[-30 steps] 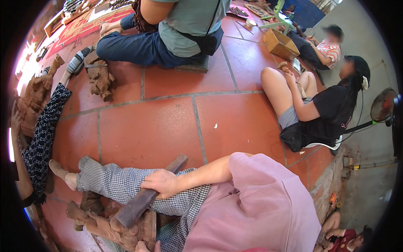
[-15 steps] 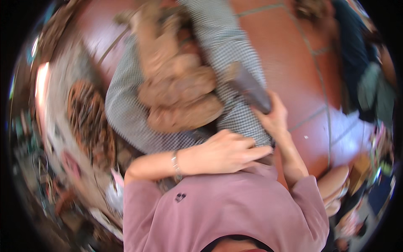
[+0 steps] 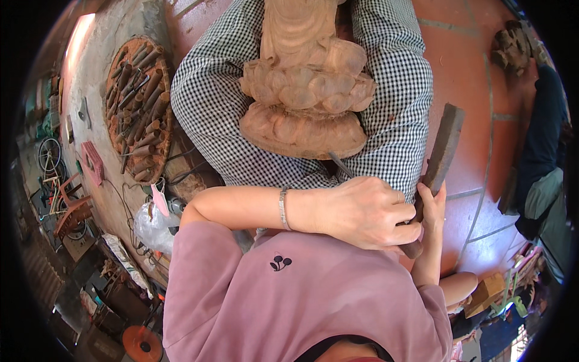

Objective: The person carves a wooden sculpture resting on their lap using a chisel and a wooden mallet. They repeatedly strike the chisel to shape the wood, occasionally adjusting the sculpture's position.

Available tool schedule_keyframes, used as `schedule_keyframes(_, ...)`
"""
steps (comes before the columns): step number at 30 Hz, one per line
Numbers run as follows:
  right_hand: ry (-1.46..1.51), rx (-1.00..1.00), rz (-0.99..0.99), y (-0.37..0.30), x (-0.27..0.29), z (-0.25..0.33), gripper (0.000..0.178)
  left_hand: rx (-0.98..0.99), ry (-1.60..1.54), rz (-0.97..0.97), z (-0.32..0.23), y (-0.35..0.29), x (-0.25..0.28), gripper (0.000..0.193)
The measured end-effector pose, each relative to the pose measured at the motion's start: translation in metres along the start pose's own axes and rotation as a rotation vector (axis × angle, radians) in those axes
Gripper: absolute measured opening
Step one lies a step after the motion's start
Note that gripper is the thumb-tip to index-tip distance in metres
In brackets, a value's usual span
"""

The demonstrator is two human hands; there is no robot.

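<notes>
A carved wooden figure (image 3: 307, 81) with a tiered, petal-like base lies between my legs in checked trousers, its base toward me. My left hand (image 3: 371, 211) is closed round a chisel; its thin metal blade (image 3: 341, 165) reaches the near edge of the base. The brown butt of its handle pokes out below my fingers. Beside it, my right hand (image 3: 432, 207) grips a dark, squared wooden mallet (image 3: 445, 145), which points away from me and stands clear of the carving. Most of the chisel handle is hidden by my left hand.
On my left, a round tray (image 3: 168, 136) holds many chisels (image 3: 142, 99) on a grey slab. A clear plastic bag (image 3: 154, 228) and cables lie nearer. Red tiles (image 3: 458, 78) spread to my right, where another person's dark-clothed leg (image 3: 538, 127) shows. A yellowish wood block (image 3: 485, 295) sits at lower right.
The view has shifted and steadied. My right hand has turned the mallet from leaning left to leaning right and brought it beside my left hand. The chisel blade now shows at the base.
</notes>
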State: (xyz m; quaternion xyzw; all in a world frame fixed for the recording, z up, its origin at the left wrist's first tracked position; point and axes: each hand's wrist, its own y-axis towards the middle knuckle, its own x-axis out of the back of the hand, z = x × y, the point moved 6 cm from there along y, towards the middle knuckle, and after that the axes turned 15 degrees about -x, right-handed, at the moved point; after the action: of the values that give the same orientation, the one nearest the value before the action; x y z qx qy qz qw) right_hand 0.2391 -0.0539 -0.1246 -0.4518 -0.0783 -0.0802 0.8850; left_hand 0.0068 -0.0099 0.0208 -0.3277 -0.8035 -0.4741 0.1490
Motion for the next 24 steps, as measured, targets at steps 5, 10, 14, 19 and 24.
schedule_keyframes(5, -0.13, 0.128, 0.011, 0.005, 0.0, 0.002, 0.044, -0.039, 0.097, 0.001, -0.001, -0.004, 0.005, 0.021)
schedule_keyframes(10, -0.177, 0.154, -0.033, -0.003, -0.013, 0.014, 0.035, -0.075, 0.105, -0.119, -0.015, -0.008, 0.008, 0.013)
schedule_keyframes(14, -0.157, 0.168, -0.015, -0.001, -0.011, 0.014, 0.033, -0.096, -0.002, -0.183, -0.023, -0.014, 0.026, 0.016)
schedule_keyframes(19, -0.116, 0.162, -0.029, 0.003, -0.005, 0.004, 0.034, -0.091, -0.127, -0.51, -0.029, -0.034, 0.068, 0.032)
schedule_keyframes(24, -0.177, 0.099, 0.009, -0.001, -0.003, 0.021, 0.057, 0.309, -0.329, -0.841, -0.021, -0.091, 0.118, 0.031)
